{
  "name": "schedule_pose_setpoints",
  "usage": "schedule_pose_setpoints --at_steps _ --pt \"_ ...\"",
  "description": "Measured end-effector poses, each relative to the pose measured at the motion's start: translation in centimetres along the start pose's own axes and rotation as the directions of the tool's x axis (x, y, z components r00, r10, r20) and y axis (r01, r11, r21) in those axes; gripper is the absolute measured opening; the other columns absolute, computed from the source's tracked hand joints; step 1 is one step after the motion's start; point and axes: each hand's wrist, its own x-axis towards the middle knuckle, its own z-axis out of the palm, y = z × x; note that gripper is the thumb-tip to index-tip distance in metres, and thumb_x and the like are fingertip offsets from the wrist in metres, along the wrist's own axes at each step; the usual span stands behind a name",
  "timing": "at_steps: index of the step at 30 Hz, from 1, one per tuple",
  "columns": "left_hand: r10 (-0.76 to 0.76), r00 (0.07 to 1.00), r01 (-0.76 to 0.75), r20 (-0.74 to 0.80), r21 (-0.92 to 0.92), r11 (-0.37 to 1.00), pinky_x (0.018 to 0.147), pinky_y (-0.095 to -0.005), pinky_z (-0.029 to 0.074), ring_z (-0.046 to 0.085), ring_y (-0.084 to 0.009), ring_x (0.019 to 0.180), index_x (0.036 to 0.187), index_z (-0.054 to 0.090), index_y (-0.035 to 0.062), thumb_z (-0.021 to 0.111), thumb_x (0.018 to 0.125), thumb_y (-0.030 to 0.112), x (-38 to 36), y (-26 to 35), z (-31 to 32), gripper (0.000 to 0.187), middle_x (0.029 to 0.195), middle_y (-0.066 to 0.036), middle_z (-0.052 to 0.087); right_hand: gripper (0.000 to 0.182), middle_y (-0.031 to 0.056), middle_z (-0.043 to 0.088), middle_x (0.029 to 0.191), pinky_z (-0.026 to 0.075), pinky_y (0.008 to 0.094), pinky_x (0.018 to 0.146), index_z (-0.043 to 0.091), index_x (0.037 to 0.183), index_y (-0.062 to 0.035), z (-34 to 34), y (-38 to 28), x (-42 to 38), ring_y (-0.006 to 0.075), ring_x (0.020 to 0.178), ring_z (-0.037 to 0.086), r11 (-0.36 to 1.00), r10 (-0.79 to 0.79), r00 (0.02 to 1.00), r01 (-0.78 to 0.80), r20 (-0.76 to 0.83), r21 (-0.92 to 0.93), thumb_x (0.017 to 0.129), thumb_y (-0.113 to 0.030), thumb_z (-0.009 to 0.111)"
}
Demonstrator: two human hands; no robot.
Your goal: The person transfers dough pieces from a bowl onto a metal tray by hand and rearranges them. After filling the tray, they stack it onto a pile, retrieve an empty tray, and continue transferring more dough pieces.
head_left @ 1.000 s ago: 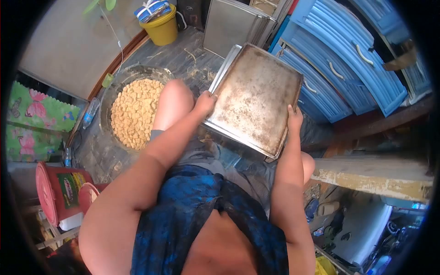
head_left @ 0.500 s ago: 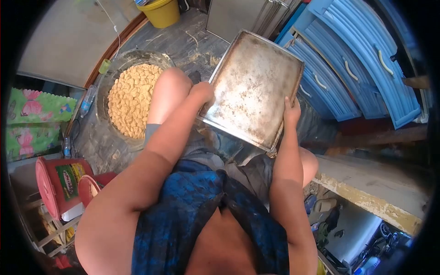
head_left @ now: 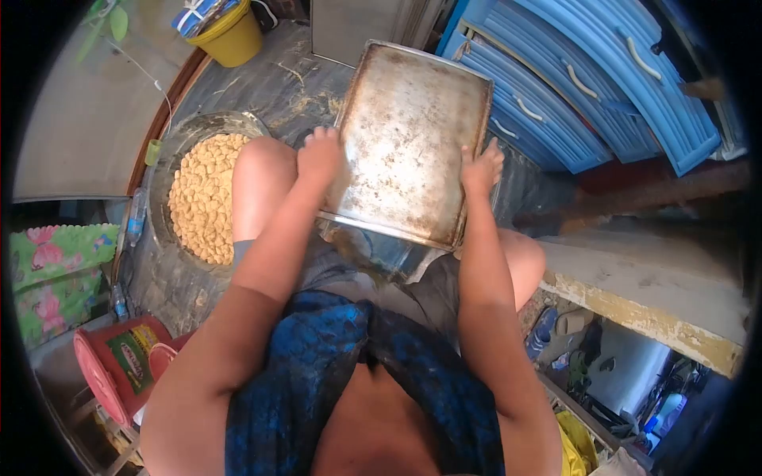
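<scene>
Metal tray (head_left: 417, 139) just beyond the lap (head_left: 341, 270); left hand (head_left: 320, 159) loosely curled at one rim, firmness impossible to tell; right hand (head_left: 480, 173) open, fingers spread, thumb by the opposite rim. Possible slip or tilt from uneven support.

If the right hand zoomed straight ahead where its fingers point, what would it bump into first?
The right hand would probably bump into the blue drawers. They show just past its fingertips, but how far off they really are is hard to tell.
</scene>
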Motion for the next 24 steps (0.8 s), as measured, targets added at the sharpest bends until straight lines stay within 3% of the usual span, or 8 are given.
schedule_pose_setpoints --at_steps 6,9,10,12,14,21,23,24 --pt "0.201 0.938 -0.239 -0.282 -0.108 0.965 0.100 -0.0444 0.034 0.040 -0.0362 0.122 0.119 0.051 0.0007 0.052 0.087 0.030 3.9 6.1 -2.2 0.043 0.130 -0.021 0.044 0.074 0.0244 0.012 0.147 0.003 0.0531 0.109 0.014 0.143 0.0000 -12.0 -12.1 3.4 0.0375 0.138 0.009 0.774 -0.424 0.791 0.569 -0.441 0.276 0.091 -0.042 0.045" --pt "0.293 0.842 -0.340 -0.453 -0.023 0.940 0.105 -0.0461 0.028 0.034 -0.0340 0.128 0.122 0.049 0.0024 0.050 0.088 0.033 6.5 8.1 0.1 0.046 0.133 -0.019 0.042 0.072 0.0207 0.009 0.149 0.000 0.0531 0.109 0.010 0.143 -0.0011 -12.1 -14.6 4.4 0.0381 0.138 0.005 0.787 -0.452 0.737 0.594 -0.502 0.163 0.092 -0.039 0.044" --pt "0.299 0.871 -0.316 -0.389 0.023 0.949 0.109 -0.0482 0.018 0.027 -0.0324 0.133 0.131 0.042 0.0046 0.044 0.090 0.040 7.2 8.1 0.9 0.054 0.139 -0.018 0.036 0.067 0.0188 0.010 0.150 0.000 0.0519 0.110 0.012 0.144 -0.0041 -9.5 -14.4 5.2 0.0363 0.138 0.005 0.825 -0.447 0.767 0.552 -0.460 0.118 0.094 -0.041 0.038" --pt "0.241 0.908 -0.250 -0.344 0.020 0.968 0.110 -0.0484 0.015 0.024 -0.0321 0.134 0.135 0.037 0.0054 0.040 0.091 0.043 7.9 5.1 5.5 0.058 0.142 -0.018 0.032 0.065 0.0162 0.012 0.150 0.000 0.0502 0.111 0.015 0.144 -0.0072 -0.8 -12.1 5.1 0.0302 0.139 0.007 0.843 -0.379 0.925 0.336 -0.022 -0.421 0.094 -0.046 0.031" --pt "0.161 0.980 -0.152 -0.119 0.076 0.985 0.112 -0.0464 0.005 0.011 -0.0286 0.139 0.144 0.017 0.0085 0.026 0.093 0.050 7.9 4.2 6.4 0.066 0.150 -0.014 0.014 0.068 0.0126 0.014 0.150 0.000 0.0485 0.112 0.018 0.144 -0.0087 5.1 -8.3 3.4 0.0240 0.140 0.009 0.888 -0.299 0.909 0.377 0.291 -0.264 0.092 -0.051 0.028" --pt "0.172 0.978 -0.164 -0.116 0.077 0.983 0.112 -0.0465 0.007 0.011 -0.0297 0.139 0.144 0.019 0.0082 0.029 0.092 0.050 8.1 4.1 6.4 0.067 0.150 -0.014 0.014 0.069 0.0131 0.020 0.149 0.005 0.0454 0.112 0.026 0.142 -0.0073 3.9 -8.3 3.4 0.0237 0.139 0.015 0.906 -0.344 0.909 0.387 0.235 -0.172 0.090 -0.049 0.041" --pt "0.154 0.988 -0.153 -0.019 0.034 0.988 0.112 -0.0454 0.006 0.009 -0.0284 0.139 0.144 0.018 0.0089 0.028 0.092 0.051 8.4 3.9 6.0 0.068 0.150 -0.014 0.012 0.060 0.0170 0.031 0.144 0.018 0.0397 0.110 0.035 0.137 -0.0050 0.4 -10.3 3.1 0.0244 0.135 0.027 0.884 -0.233 0.898 0.035 0.374 0.467 0.088 -0.036 0.053" --pt "0.154 0.988 -0.153 0.025 -0.027 0.988 0.113 -0.0442 0.005 0.006 -0.0301 0.139 0.144 0.017 0.0099 0.032 0.092 0.049 8.4 3.8 5.4 0.067 0.151 -0.014 0.008 0.045 0.0174 0.049 0.129 0.032 0.0337 0.102 0.050 0.124 -0.0003 -3.6 -12.5 1.6 0.0243 0.120 0.045 0.627 -0.269 0.884 -0.140 0.382 0.766 0.086 -0.022 0.059"
